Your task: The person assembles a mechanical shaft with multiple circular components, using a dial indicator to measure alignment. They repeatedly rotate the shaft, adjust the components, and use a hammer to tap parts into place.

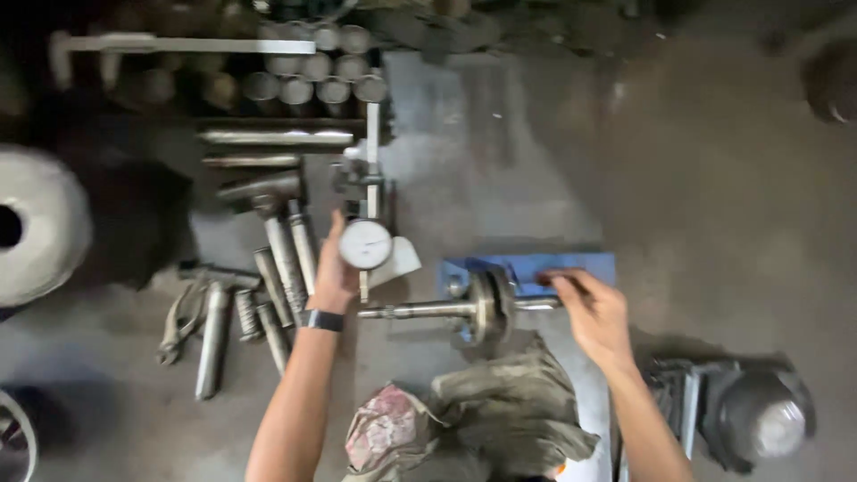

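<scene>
Shaft with its disc-shaped flange lies level across the blue support block. Left of that block, our left hand cups the dial indicator, fingers closed around its casing. Our right hand pinches the shaft's end, just below the block's front edge. We judge slow, even rotation and a steady gauge give the truest reading.

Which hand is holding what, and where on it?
Left hand grips the dial gauge at the dial's left side. Right hand fingertips touch the shaft at its right end; a firm grip cannot be told.
</scene>
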